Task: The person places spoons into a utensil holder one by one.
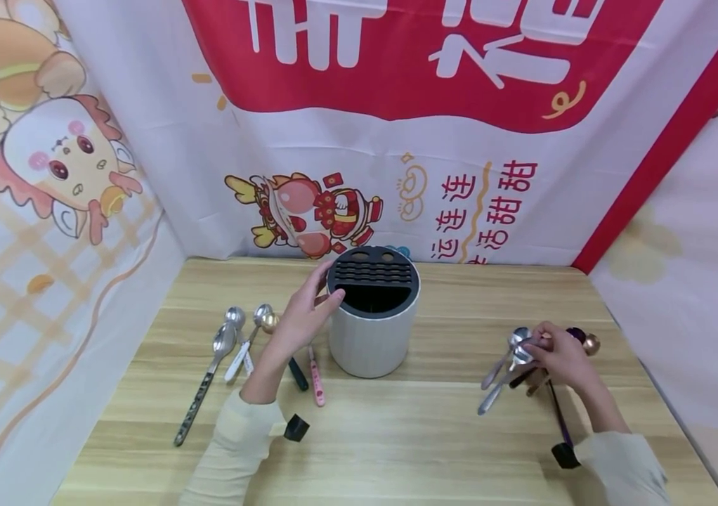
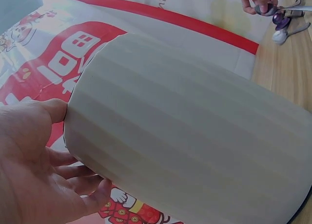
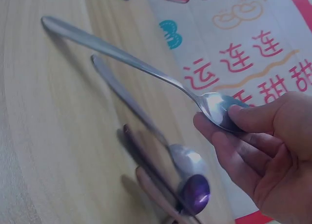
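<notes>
The holder [image 1: 368,344] stands upright on the table [image 1: 409,443], with slots, round holes and a dark half-round opening in its black top. The left hand [image 1: 305,313] grips the holder's rim from its left side, the thumb over the front edge and the fingers curving round behind. Well to the right of the holder, the right hand [image 1: 561,355] pinches a silver spoon [image 3: 141,64] by its bowl between thumb and fingers, the handle slanting toward the person; whether the handle's end touches the table I cannot tell. Under and beside that hand, also right of the holder, lie a second silver spoon [image 3: 185,158], a purple bowl [image 3: 197,192], a copper handle [image 3: 156,192] and a gold bowl [image 1: 591,344], the gold one farthest from the holder. To the holder's left lies another group, partly hidden by the left arm: a long spoon [image 1: 204,390] with a dark patterned handle, a white handle [image 1: 237,362], another gold bowl [image 1: 269,323], a green handle [image 1: 298,374] and, nearest the holder, a pink handle [image 1: 317,379]. Behind the holder hangs a printed cloth [image 1: 492,140].
</notes>
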Available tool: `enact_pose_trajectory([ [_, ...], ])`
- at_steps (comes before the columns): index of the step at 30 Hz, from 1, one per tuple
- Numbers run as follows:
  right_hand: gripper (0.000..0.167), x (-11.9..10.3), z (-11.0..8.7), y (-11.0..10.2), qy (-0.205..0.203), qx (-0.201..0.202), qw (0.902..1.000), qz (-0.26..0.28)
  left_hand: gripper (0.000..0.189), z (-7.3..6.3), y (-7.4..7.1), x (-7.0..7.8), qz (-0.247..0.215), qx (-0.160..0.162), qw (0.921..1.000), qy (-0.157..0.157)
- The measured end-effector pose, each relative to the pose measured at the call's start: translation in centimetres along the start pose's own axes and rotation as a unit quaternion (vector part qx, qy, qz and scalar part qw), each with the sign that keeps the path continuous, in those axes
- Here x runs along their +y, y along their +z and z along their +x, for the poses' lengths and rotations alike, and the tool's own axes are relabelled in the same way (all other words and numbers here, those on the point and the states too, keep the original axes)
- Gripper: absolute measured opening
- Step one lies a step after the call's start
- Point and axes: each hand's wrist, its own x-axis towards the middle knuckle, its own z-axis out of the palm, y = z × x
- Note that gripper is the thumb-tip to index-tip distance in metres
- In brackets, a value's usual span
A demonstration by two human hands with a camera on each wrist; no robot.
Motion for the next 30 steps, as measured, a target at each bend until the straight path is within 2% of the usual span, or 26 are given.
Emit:
enact_pose_trajectory([
  [2, 0.017, -0.3, -0.2, -0.2, 0.000, -0.005, 0.9994, 0.033, 0.068, 0.0, 0.1, 0.0, -0.003, 0.004, 1.0000, -0.001],
  [5, 0.016, -0.8, -0.4, -0.5, -0.016, 0.000, 0.9989, 0.044, 0.068, -0.1, 0.3, -0.1, -0.007, 0.009, 0.9999, -0.001],
  [9, 0.024, -1.6, -0.6, -0.9, -0.037, 0.014, 0.9969, 0.068, 0.068, -0.1, 0.4, -0.2, -0.016, 0.014, 0.9998, -0.001],
  [14, 0.030, -2.4, -1.0, -1.4, -0.034, 0.029, 0.9925, 0.114, 0.069, -0.1, 0.4, -0.4, -0.018, 0.009, 0.9998, 0.001],
  [20, 0.032, -3.9, -1.4, -2.1, -0.019, 0.046, 0.9921, 0.115, 0.069, 0.1, 0.4, -0.4, -0.021, 0.008, 0.9997, 0.005],
  [30, 0.032, -6.0, -1.8, -2.3, -0.045, 0.062, 0.9890, 0.127, 0.067, 0.1, 0.3, -0.5, -0.019, 0.008, 0.9998, 0.007],
])
